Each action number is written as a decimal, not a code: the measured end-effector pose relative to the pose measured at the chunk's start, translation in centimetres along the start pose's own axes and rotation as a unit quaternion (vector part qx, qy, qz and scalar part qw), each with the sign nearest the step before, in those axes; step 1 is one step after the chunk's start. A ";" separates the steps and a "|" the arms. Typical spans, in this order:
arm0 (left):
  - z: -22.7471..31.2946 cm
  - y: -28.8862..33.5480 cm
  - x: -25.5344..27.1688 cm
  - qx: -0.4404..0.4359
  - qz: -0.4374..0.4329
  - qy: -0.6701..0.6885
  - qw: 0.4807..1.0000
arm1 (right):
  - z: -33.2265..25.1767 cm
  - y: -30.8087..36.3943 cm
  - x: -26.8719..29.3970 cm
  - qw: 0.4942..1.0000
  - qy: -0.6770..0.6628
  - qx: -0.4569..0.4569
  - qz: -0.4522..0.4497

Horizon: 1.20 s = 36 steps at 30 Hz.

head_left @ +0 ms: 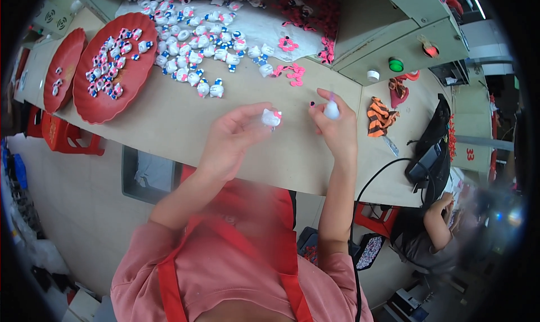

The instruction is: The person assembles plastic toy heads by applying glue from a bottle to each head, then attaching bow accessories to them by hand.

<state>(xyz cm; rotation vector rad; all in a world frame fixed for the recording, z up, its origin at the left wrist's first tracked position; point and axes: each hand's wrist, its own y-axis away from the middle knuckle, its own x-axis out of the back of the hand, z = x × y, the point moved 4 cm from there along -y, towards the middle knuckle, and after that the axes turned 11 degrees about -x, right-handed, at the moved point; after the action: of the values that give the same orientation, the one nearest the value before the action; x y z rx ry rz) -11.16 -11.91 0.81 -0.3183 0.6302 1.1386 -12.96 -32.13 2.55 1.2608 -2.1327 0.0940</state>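
Between the fingertips of my left hand (228, 139) is a small white cat-head figurine (270, 118) with a pink bow. My right hand (341, 128) is closed around a small white squeeze bottle (331, 110), its thin purplish tip pointing up and away from me. A tiny dark and pink spot shows at the right thumb tip; I cannot tell what it is. Both hands are raised over the table (292, 159), apart from each other. Beyond them lie several pink flower-shaped pieces (295, 74) and a pile of white and blue cat figurines (197, 43).
Two red scalloped trays stand at the left; the larger tray (132, 100) holds several figurines. A grey cabinet with a green button (396, 64) rises at the back right. Orange-and-black striped cloth (381, 117) and a black cable (368, 182) lie rightward. Another person (436, 232) sits at the right.
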 end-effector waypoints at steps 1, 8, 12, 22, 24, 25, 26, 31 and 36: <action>-0.1 0.0 -0.2 -0.002 0.004 0.000 1.000 | 0.5 0.8 -0.1 0.979 -0.169 -0.059 -0.101; 0.3 0.3 -0.8 -0.048 0.006 -0.054 0.997 | -3.5 6.6 -2.4 0.954 -0.261 -0.041 -0.144; 1.3 0.4 -0.5 -0.095 -0.003 -0.081 0.992 | -4.4 6.6 -2.9 0.969 -0.230 0.018 -0.088; 2.9 0.4 -0.2 -0.126 -0.028 -0.080 0.988 | -4.7 6.8 -3.5 0.977 -0.201 -0.028 -0.061; 2.6 0.0 0.1 -0.101 -0.050 -0.040 0.993 | -4.8 6.6 -3.8 0.966 -0.244 -0.015 -0.082; 2.6 0.0 0.0 -0.102 -0.050 -0.041 0.993 | -4.9 6.5 -4.0 0.953 -0.285 -0.001 -0.106; 2.4 -0.1 -0.2 -0.088 -0.038 -0.026 0.995 | -4.8 6.4 -3.9 0.952 -0.287 0.000 -0.107; 1.3 0.2 -1.4 -0.158 -0.021 -0.096 0.983 | -4.0 6.4 -3.1 0.966 -0.239 0.052 -0.085; 1.1 -0.1 -1.8 -0.128 -0.030 -0.100 0.986 | -3.4 6.0 -2.5 0.962 -0.254 0.030 -0.099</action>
<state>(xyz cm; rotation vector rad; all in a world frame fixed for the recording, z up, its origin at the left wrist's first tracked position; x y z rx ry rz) -11.26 -12.67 2.74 -0.4332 0.2945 1.1790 -15.27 -25.76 5.32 1.6665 -2.4184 -0.2825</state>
